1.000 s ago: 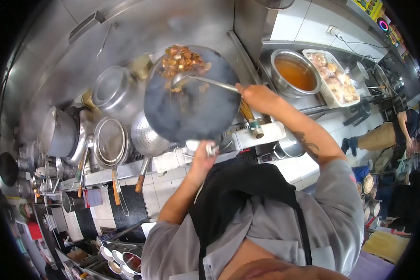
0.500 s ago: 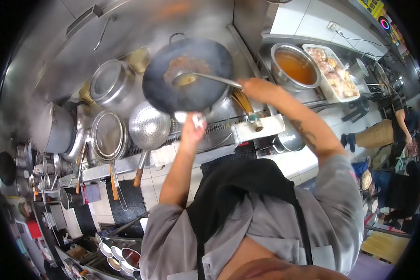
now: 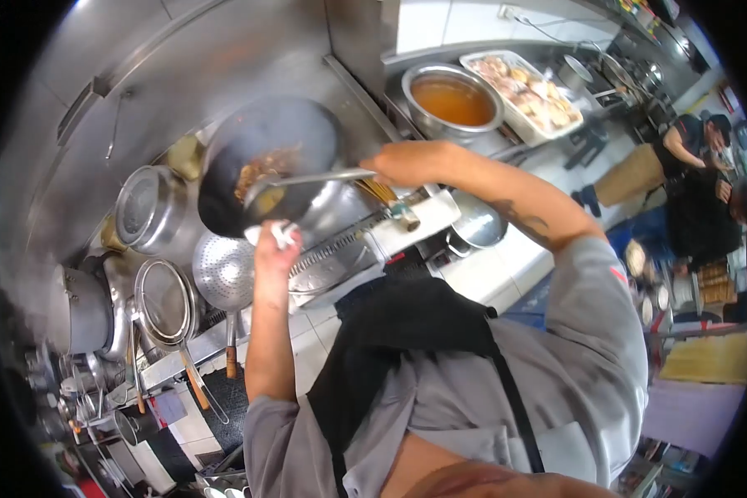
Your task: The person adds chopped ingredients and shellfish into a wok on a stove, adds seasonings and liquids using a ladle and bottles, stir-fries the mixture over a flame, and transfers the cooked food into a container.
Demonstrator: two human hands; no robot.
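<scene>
A dark wok sits tilted over the stove, its left side lower, with steam above it. Browned chopped food lies inside. My left hand is closed around a folded white cloth at the wok's near edge; the grip beneath the cloth is hidden. Wrapped around the end of a long metal handle, my right hand holds a ladle. The ladle's bowl reaches into the wok above the food, and something yellowish shows by it.
Right of the wok stand a steel bowl of orange liquid and a white tray of meat pieces. A bamboo brush lies nearby. To the left are a perforated skimmer, strainers and pots. Other people stand far right.
My left hand has tipped the wok leftward, and the food has gathered on its left side. The ladle is still in my right hand. The whole view has also shifted and turned.
</scene>
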